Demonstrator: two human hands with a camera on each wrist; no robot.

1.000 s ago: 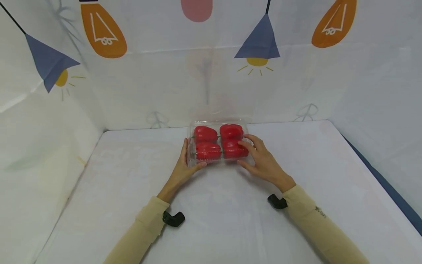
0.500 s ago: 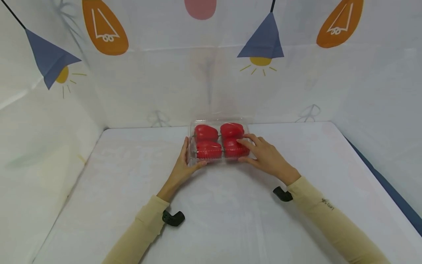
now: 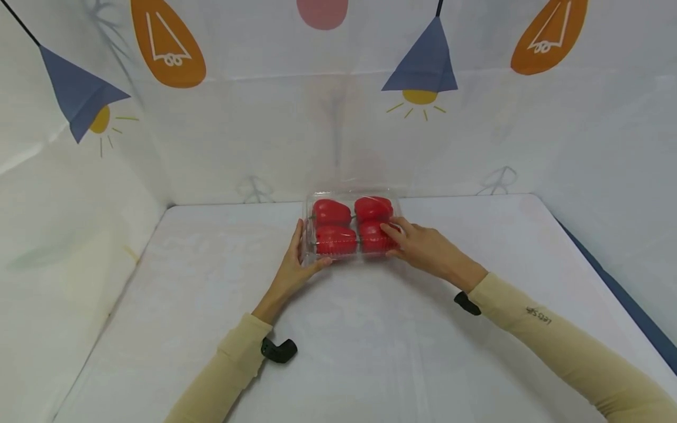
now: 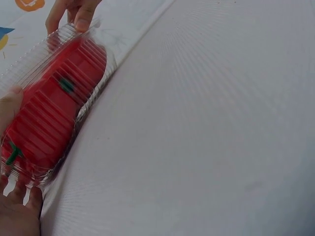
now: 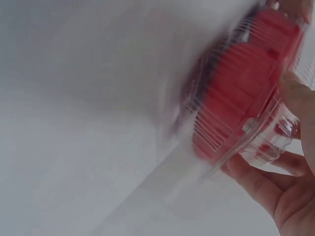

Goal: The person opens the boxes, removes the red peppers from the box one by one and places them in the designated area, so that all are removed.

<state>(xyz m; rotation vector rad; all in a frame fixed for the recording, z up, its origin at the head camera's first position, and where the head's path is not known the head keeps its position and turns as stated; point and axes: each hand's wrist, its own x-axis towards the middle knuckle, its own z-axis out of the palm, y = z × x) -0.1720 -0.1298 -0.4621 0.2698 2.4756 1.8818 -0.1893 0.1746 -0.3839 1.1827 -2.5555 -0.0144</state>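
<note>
A clear plastic clamshell box (image 3: 346, 257) lies at the back middle of the table with several red bell peppers (image 3: 335, 239) inside. Green stems (image 4: 66, 85) show through its ribbed wall in the left wrist view. My left hand (image 3: 293, 267) holds the box's left end, fingers along the side and thumb at the front corner. At the right front corner my right hand (image 3: 429, 249) grips the box, fingers over the top and thumb at the front. From the right wrist, thumb and fingers of that hand (image 5: 270, 191) are seen around the rim, where the lid looks closed.
The white table (image 3: 338, 352) has its back edge right behind the box. A white cloth wall (image 3: 238, 135) with printed lamps rises there. Black wrist cameras (image 3: 279, 351) sit on both cuffs.
My right wrist and forearm have swung outward to the right, while the fingers stay at the box's right corner. The left hand and the box hardly moved.
</note>
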